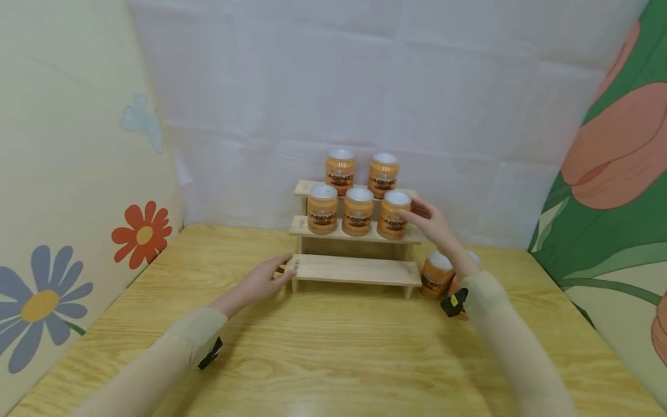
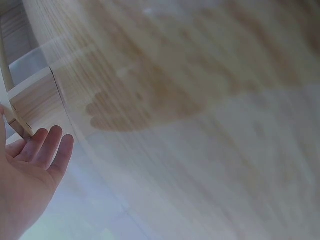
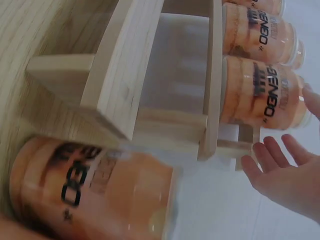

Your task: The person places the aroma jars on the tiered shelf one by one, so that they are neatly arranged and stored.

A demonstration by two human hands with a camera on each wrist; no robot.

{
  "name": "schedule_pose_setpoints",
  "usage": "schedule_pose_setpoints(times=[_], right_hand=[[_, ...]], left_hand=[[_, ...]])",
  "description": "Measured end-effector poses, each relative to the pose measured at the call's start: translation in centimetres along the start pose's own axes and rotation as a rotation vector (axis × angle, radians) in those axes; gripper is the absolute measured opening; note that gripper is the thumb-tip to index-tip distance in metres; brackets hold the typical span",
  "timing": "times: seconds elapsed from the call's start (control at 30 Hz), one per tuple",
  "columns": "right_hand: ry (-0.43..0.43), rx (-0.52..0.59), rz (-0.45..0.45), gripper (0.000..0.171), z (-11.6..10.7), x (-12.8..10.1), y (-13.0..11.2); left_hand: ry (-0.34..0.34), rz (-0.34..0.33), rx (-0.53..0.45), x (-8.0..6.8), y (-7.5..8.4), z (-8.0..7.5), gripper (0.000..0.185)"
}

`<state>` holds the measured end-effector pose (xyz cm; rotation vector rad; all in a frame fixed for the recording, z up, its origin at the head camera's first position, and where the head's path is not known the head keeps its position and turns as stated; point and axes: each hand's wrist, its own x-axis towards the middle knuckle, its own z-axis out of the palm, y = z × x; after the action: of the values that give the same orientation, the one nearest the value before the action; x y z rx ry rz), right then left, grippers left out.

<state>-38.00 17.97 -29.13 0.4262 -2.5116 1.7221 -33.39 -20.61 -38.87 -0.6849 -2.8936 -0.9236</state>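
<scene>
A three-step wooden display rack (image 1: 356, 269) stands on the table. Its middle step carries three orange jars with pale lids: a left jar (image 1: 322, 211), a centre jar (image 1: 358, 214) and a right jar (image 1: 393, 217). My right hand (image 1: 435, 226) is beside the right jar; in the right wrist view its thumb is by the jar's lid end, while the other fingers are spread and apart from it. At the left end of the lowest step is my left hand (image 1: 266, 281), fingers loosely extended, fingertips at the board's end (image 2: 22, 127).
Two more jars stand on the top step, a left one (image 1: 340, 174) and a right one (image 1: 383, 176). On the table (image 1: 333, 353), right of the rack, a jar (image 1: 436, 275) stands near others partly hidden by my right wrist. A white cloth (image 1: 333, 75) hangs behind.
</scene>
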Motion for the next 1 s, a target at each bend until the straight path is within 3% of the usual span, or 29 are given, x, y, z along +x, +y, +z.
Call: schedule_pose_setpoints(times=[0.13,0.37,0.7,1.0], right_hand=[[-0.034,-0.043,0.025,0.064,-1.2,-1.3,-0.3],[-0.034,-0.095,-0.011,0.055,-3.1,-3.2,1.7],[-0.062,-0.177,0.018,0.058,-5.3,-7.2,3.5],[-0.007,-0.234,0.04,0.056,-7.1,-9.7,4.5]], left_hand=[[-0.003,-0.009,-0.012,0.0,0.0,-0.1,0.064],[-0.014,-0.024,-0.004,0.0,0.2,-0.1,0.064],[-0.021,-0.022,-0.011,-0.1,0.3,0.2,0.063],[-0.014,-0.012,-0.013,0.2,0.3,0.0,0.063]])
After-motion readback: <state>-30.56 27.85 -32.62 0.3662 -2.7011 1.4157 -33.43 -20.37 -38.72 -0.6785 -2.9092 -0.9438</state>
